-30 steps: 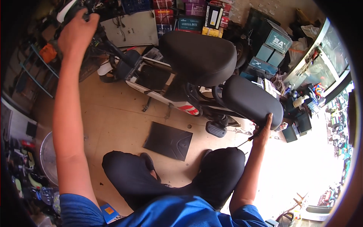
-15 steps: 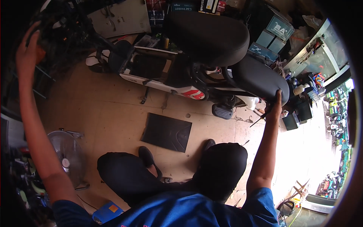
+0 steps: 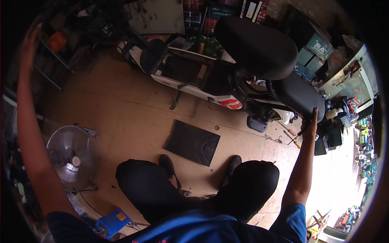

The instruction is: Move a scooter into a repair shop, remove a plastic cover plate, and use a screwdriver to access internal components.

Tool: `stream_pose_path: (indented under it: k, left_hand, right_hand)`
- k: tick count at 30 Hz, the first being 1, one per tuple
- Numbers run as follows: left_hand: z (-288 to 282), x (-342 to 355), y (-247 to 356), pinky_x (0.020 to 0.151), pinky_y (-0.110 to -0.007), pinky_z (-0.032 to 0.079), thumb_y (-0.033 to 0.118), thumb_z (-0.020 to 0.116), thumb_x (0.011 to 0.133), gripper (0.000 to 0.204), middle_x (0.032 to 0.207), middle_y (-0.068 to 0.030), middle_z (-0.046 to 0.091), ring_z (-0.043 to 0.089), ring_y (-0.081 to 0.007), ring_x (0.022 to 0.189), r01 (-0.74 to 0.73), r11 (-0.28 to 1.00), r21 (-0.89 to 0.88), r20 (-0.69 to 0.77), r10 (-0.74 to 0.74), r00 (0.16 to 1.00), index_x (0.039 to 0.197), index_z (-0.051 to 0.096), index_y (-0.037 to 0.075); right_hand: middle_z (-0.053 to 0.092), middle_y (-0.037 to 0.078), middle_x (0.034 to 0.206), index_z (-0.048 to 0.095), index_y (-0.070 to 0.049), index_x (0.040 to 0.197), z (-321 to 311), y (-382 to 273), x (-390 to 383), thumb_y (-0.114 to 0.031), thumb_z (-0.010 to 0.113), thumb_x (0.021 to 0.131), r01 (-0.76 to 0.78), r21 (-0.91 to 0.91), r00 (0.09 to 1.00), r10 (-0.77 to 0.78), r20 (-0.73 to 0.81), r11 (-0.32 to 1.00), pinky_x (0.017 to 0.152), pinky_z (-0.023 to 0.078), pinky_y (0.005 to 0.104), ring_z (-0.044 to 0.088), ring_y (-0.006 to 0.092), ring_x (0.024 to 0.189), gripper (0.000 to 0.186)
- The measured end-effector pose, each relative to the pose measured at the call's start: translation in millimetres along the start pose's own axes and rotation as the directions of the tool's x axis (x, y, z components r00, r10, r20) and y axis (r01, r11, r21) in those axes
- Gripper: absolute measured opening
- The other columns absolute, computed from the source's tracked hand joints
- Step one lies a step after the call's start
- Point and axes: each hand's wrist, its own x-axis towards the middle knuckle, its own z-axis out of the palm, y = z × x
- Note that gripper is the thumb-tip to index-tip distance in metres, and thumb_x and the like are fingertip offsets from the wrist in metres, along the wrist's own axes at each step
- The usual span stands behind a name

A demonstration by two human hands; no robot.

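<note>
A white and black electric scooter (image 3: 178, 83) stands across the upper middle, its battery compartment (image 3: 182, 68) uncovered. It carries a large black seat (image 3: 257, 46) and a lower black rear seat (image 3: 298, 95). My right hand (image 3: 313, 124) grips the end of the rear seat; the thumb lies on top and the other fingers are mostly hidden beneath. At the far upper left my left hand (image 3: 29, 44) is raised with fingers stretched out, near an orange object (image 3: 56, 42). That corner is dark. A black flat panel (image 3: 192, 141) lies on the floor before my feet.
A round floor fan (image 3: 73, 158) stands at the left, with a blue box (image 3: 113, 222) below it. Screwdrivers (image 3: 291, 130) lie beside the scooter's rear. Stacked battery boxes (image 3: 318, 48) and a glass cabinet (image 3: 354, 77) are at the upper right.
The scooter, panel and fan now appear farther right as the view has shifted. My left hand has gone from in front of the orange object to its left. My right hand stays on the rear seat.
</note>
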Motion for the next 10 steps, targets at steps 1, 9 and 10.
stream_pose_path:
  k: [1, 9, 10]
  left_hand:
    - [-5.6, 12.1, -7.5, 0.111, -0.034, 0.037, 0.04, 0.052, 0.101, 0.044, 0.144, -0.0079, 0.056, 0.05, -0.0215, 0.135, 0.073, 0.997, 0.039, -0.011, -0.073, 0.997, 0.14, 0.06, 0.02]
    - [20.7, 100.6, -91.7, 0.113, -0.041, 0.035, 0.063, 0.059, 0.09, 0.073, 0.151, -0.0154, 0.047, 0.048, -0.0326, 0.138, 0.402, 0.817, 0.414, -0.216, -0.341, 0.915, 0.145, 0.053, 0.015]
    - [-9.9, 129.2, -110.2, 0.115, -0.043, 0.031, 0.062, 0.06, 0.092, 0.076, 0.159, -0.0158, 0.037, 0.043, -0.0349, 0.141, 0.471, 0.686, 0.555, -0.193, -0.444, 0.875, 0.151, 0.046, 0.015]
  right_hand:
    - [0.046, -0.006, 0.055, 0.06, -0.018, 0.077, -2.6, -0.3, -3.3, -0.079, 0.067, 0.076, 0.009, 0.002, 1.0, -0.009, 0.027, 1.0, 0.039, 0.029, 0.0175, 0.04, 0.005, 0.04, 0.062]
    - [0.042, -0.007, 0.053, 0.064, -0.013, 0.075, -3.9, 3.8, -5.2, -0.081, 0.063, 0.078, 0.02, 0.014, 1.0, -0.02, -0.009, 1.0, 0.038, 0.028, 0.0191, 0.036, 0.0046, 0.04, 0.068]
    - [0.042, -0.005, 0.052, 0.067, -0.008, 0.08, 3.8, 13.1, 2.4, -0.081, 0.061, 0.079, -0.008, 0.028, 1.0, 0.007, 0.011, 1.0, 0.039, 0.028, 0.019, 0.037, 0.0048, 0.04, 0.073]
